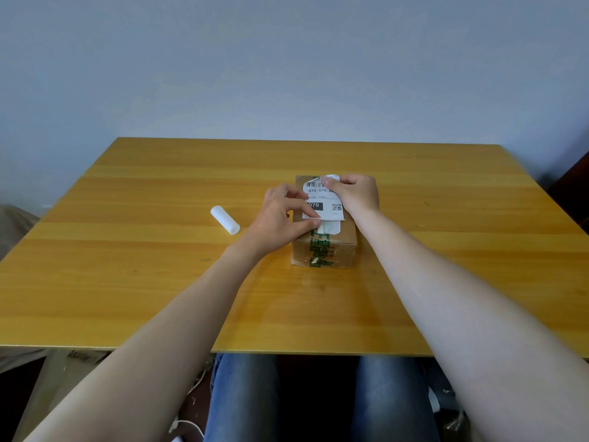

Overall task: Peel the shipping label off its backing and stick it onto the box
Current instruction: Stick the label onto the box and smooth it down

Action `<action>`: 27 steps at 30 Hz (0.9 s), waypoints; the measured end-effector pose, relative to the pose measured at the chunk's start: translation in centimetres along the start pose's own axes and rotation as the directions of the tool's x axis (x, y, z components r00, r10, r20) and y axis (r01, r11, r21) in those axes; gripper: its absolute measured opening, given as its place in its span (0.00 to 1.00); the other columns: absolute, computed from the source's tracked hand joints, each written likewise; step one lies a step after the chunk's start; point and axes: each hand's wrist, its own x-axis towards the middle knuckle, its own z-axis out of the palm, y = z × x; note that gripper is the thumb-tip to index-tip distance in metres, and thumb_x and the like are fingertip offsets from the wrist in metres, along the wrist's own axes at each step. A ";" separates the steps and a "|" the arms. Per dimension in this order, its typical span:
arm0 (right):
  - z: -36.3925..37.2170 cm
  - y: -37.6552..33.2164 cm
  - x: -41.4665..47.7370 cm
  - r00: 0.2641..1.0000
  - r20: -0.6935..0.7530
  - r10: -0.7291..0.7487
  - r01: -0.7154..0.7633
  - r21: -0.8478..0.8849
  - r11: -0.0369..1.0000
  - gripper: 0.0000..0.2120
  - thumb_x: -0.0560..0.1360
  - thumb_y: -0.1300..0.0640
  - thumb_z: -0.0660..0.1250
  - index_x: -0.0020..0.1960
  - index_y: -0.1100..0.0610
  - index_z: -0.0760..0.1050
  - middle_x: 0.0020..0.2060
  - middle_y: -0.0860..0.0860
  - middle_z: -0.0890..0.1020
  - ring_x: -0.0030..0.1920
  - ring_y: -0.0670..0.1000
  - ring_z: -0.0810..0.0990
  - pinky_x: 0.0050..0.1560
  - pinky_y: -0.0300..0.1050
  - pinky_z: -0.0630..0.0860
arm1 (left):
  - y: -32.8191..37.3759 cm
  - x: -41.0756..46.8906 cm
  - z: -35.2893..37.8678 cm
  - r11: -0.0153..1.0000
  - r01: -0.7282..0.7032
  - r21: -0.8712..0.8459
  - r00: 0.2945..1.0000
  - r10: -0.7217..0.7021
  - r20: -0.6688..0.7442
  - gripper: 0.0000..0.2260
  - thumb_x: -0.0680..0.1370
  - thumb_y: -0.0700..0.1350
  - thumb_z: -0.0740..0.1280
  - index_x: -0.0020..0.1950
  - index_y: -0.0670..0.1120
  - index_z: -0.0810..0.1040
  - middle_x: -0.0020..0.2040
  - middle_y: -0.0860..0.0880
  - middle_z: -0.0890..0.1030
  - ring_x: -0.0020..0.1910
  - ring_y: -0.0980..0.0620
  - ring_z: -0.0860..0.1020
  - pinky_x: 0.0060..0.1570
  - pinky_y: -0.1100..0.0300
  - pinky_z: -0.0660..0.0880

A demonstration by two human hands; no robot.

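Item: shipping label (323,199), printed side up atop the box (330,250) at mid-table, my left hand (276,218) pinching its near edge, my right hand (358,194) gripping its lifted far corner; placed, not yet smoothed flat, backing removal unverifiable.

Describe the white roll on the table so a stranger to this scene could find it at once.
On the yellow wooden table, find the cardboard box near the middle, with a shipping label on top. Left of the box, beyond the left hand, lies the white roll. It is a plain short cylinder on its side, unprinted and untouched.
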 end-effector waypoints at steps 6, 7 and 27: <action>0.0 0.1 0.0 1.000 -0.002 -0.026 0.026 -0.034 0.999 0.09 0.72 0.50 0.80 0.36 0.50 0.83 0.34 0.47 0.86 0.34 0.47 0.82 0.37 0.43 0.74 | 0.5 -0.2 -0.1 1.000 -0.007 0.023 1.000 0.007 -0.001 0.05 0.76 0.49 0.79 0.46 0.58 0.85 0.62 0.50 0.75 0.67 0.49 0.66 0.67 0.56 0.63; 0.0 0.1 0.0 1.000 -0.004 -0.028 0.028 -0.034 0.999 0.09 0.72 0.50 0.80 0.36 0.50 0.83 0.35 0.47 0.86 0.34 0.47 0.82 0.38 0.44 0.75 | 0.5 -0.2 -0.1 1.000 -0.005 0.025 1.000 0.005 0.001 0.05 0.76 0.49 0.78 0.46 0.58 0.84 0.63 0.50 0.75 0.68 0.49 0.66 0.67 0.56 0.63; -0.2 0.2 -0.2 0.997 -0.062 -0.038 0.036 -0.031 0.999 0.22 0.67 0.44 0.82 0.57 0.50 0.85 0.56 0.47 0.85 0.55 0.51 0.85 0.58 0.54 0.82 | 1.3 1.5 0.0 0.993 0.114 -0.003 0.993 -0.114 -0.001 0.06 0.79 0.54 0.75 0.43 0.56 0.88 0.70 0.54 0.69 0.69 0.50 0.63 0.70 0.54 0.63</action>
